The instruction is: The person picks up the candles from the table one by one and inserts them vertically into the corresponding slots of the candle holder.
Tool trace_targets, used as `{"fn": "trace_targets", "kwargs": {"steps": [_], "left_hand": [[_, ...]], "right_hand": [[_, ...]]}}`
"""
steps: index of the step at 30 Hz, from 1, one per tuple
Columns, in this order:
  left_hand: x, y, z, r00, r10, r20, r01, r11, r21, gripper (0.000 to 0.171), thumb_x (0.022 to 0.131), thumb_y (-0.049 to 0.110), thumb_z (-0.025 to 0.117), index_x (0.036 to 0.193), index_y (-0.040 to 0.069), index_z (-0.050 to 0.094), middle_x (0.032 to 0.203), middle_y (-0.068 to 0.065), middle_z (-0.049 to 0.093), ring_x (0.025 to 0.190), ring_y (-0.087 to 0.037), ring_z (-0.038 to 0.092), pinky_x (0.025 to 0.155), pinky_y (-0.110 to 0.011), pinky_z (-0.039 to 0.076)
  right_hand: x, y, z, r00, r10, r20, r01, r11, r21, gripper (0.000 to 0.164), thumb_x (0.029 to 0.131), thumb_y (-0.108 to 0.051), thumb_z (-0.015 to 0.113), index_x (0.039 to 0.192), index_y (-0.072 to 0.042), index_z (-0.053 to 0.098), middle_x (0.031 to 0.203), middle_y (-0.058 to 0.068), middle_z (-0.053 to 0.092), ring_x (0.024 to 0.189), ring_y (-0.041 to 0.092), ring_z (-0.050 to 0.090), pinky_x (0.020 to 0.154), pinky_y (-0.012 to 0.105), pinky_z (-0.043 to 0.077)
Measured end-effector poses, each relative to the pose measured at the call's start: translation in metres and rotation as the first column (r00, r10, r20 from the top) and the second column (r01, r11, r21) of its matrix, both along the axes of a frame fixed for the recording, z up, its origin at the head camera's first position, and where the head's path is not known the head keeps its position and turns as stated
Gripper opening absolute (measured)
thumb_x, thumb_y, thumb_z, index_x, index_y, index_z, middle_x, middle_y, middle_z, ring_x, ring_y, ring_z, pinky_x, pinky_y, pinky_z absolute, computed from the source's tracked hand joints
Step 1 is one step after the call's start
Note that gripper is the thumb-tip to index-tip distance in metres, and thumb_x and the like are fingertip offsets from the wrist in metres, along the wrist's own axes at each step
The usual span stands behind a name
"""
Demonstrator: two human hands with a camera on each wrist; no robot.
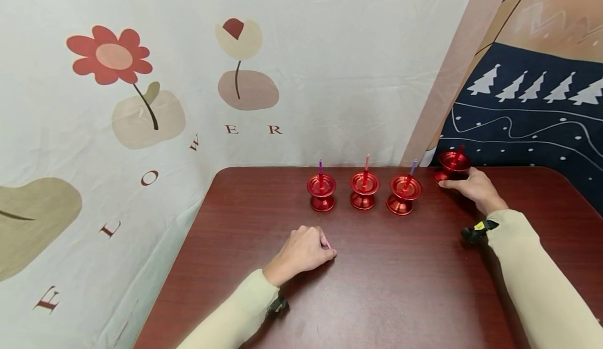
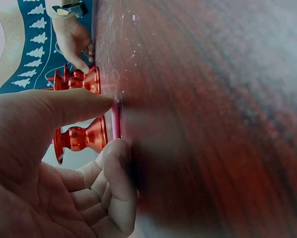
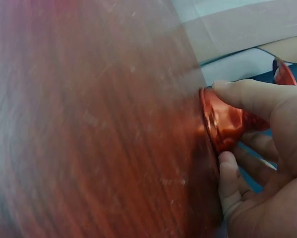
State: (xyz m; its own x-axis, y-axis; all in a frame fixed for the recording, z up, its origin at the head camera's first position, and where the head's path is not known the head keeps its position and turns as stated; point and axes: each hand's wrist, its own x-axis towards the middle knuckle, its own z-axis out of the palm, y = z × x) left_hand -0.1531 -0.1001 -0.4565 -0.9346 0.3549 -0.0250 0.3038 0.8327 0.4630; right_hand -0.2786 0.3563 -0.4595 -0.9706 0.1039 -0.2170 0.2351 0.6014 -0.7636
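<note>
Low over the front-middle of the table, my left hand point(image 1: 303, 249) pinches a thin pink candle point(image 2: 115, 121) between thumb and forefinger. My right hand point(image 1: 478, 188) grips a shiny red metal candle holder point(image 1: 454, 161) by its base, thumb on one side and fingers on the other, at the table's back edge. A short red stem rises from that holder's dish. To its left stand three matching holders, each upright with a thin candle: a purple candle point(image 1: 321, 166), a pink candle point(image 1: 367, 162) and a blue candle point(image 1: 413, 167).
The dark reddish-brown table point(image 1: 400, 286) has a glossy top and rounded back corners. Right behind it hangs a pale cloth point(image 1: 339, 103) printed with flowers and letters. A dark blue cloth point(image 1: 532, 124) with white trees hangs at the back right.
</note>
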Motion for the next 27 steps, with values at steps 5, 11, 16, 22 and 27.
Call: {"fn": "trace_targets", "kwargs": {"steps": [5, 11, 16, 22, 27], "left_hand": [[-0.019, -0.008, -0.037, 0.999, -0.016, -0.042, 0.017, 0.999, 0.029, 0.02, 0.085, 0.03, 0.088, 0.084, 0.022, 0.07, 0.074, 0.015, 0.062, 0.064, -0.008, 0.058, 0.061, -0.033, 0.055], [-0.03, -0.011, -0.054, 0.998, -0.028, -0.051, 0.029, 0.999, 0.02, 0.018, 0.083, 0.026, 0.086, 0.092, 0.021, 0.072, 0.071, 0.019, 0.063, 0.063, -0.006, 0.06, 0.058, -0.034, 0.053], [-0.03, -0.008, -0.049, 1.0, -0.011, -0.004, 0.011, 1.0, -0.005, 0.017, 0.086, 0.028, 0.086, 0.094, 0.02, 0.073, 0.075, 0.016, 0.066, 0.065, -0.009, 0.061, 0.059, -0.037, 0.054], [-0.025, -0.004, -0.035, 0.999, -0.026, -0.044, 0.026, 1.0, -0.011, 0.014, 0.091, 0.027, 0.085, 0.093, 0.018, 0.073, 0.076, 0.012, 0.065, 0.064, -0.012, 0.06, 0.059, -0.037, 0.054], [-0.033, -0.004, -0.047, 0.997, -0.024, -0.072, 0.022, 0.999, -0.027, 0.011, 0.09, 0.023, 0.083, 0.086, 0.022, 0.073, 0.071, 0.013, 0.062, 0.058, -0.012, 0.056, 0.053, -0.036, 0.051]], "right_hand": [[0.001, 0.001, 0.002, 1.0, 0.03, 0.003, -0.03, 0.999, 0.028, 0.101, 0.102, -0.039, 0.078, 0.161, 0.02, 0.021, 0.16, 0.046, 0.033, 0.146, 0.063, 0.032, 0.119, 0.08, 0.025], [0.002, -0.002, 0.002, 1.0, 0.022, -0.007, -0.022, 0.998, 0.06, 0.101, 0.101, -0.039, 0.079, 0.159, 0.021, 0.022, 0.158, 0.046, 0.034, 0.143, 0.062, 0.034, 0.118, 0.079, 0.027], [0.001, -0.004, -0.002, 0.998, 0.029, -0.049, -0.022, 0.99, 0.137, 0.096, 0.1, -0.032, 0.079, 0.156, 0.024, 0.025, 0.153, 0.047, 0.037, 0.138, 0.063, 0.038, 0.117, 0.079, 0.03], [0.001, -0.003, -0.001, 0.997, 0.073, -0.036, -0.067, 0.987, 0.149, 0.1, 0.099, -0.028, 0.081, 0.159, 0.023, 0.019, 0.156, 0.048, 0.033, 0.141, 0.064, 0.035, 0.117, 0.08, 0.028], [0.002, -0.002, 0.001, 0.992, 0.127, -0.02, -0.123, 0.985, 0.123, 0.103, 0.097, -0.024, 0.084, 0.161, 0.021, 0.018, 0.158, 0.047, 0.033, 0.143, 0.064, 0.033, 0.117, 0.081, 0.026]]}}
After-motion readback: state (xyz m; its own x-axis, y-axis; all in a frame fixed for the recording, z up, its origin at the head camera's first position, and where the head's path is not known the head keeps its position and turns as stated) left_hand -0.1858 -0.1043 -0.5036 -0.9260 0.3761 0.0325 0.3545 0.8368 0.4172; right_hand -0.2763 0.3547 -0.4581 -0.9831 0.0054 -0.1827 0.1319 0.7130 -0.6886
